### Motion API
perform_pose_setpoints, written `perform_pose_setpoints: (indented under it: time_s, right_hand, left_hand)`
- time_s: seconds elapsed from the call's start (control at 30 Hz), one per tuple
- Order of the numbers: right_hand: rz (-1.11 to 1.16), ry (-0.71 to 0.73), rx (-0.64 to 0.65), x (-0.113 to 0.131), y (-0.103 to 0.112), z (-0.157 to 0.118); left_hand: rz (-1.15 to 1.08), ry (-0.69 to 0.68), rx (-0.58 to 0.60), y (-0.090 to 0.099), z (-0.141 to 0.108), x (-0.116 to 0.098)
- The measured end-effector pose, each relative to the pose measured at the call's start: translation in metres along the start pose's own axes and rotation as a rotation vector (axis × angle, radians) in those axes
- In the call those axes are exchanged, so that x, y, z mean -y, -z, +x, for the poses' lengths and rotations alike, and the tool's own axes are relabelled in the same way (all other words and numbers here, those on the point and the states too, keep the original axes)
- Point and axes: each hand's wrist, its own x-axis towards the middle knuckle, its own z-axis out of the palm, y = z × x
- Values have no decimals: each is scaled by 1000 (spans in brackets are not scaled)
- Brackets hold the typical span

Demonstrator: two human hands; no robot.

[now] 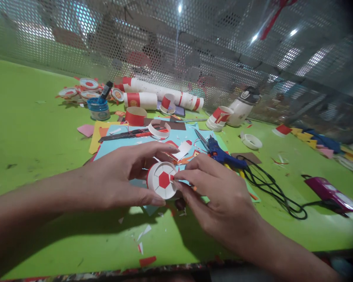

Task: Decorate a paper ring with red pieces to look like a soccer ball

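My left hand (129, 176) curves around a small round white paper cup base (157, 192), thumb at its lower edge and fingers over the top. A red hexagon (164, 180) sits at the centre of its white face, with thin lines running out to the rim. My right hand (211, 188) pinches a tiny red paper piece (172, 178) between thumb and forefinger, at the right side of that face. Just beyond my hands, paper scraps and a white-and-red strip (184, 150) lie on light blue sheets (117, 135).
A blue glue gun (220, 152) with a black cord (270, 192) and a purple power strip (332, 192) lie right. Behind are scissors (201, 139), a box cutter (123, 134), a blue jar (98, 109), stacked cups (164, 92) and a white thermos (242, 107). A perforated screen (176, 51) stands at the back.
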Motion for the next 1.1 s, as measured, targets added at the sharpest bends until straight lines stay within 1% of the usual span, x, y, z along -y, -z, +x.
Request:
perform_pose_setpoints:
  time_s: [0.27, 0.5, 0.6, 0.83, 1.1]
  right_hand:
    - [-76, 16, -18, 2, -1, 1]
    - [-46, -15, -8, 1, -2, 0]
    - [-65, -10, -24, 1, -3, 0]
    - [-73, -22, -5, 3, -3, 0]
    - [-85, -24, -11, 1, -4, 0]
  left_hand:
    - [-5, 27, 1, -1, -1, -3]
    - [35, 6, -3, -2, 0, -3]
    - [49, 1, 3, -2, 0, -3]
    - [42, -3, 1, -2, -2, 0]
    - [43, 4, 3, -2, -1, -3]
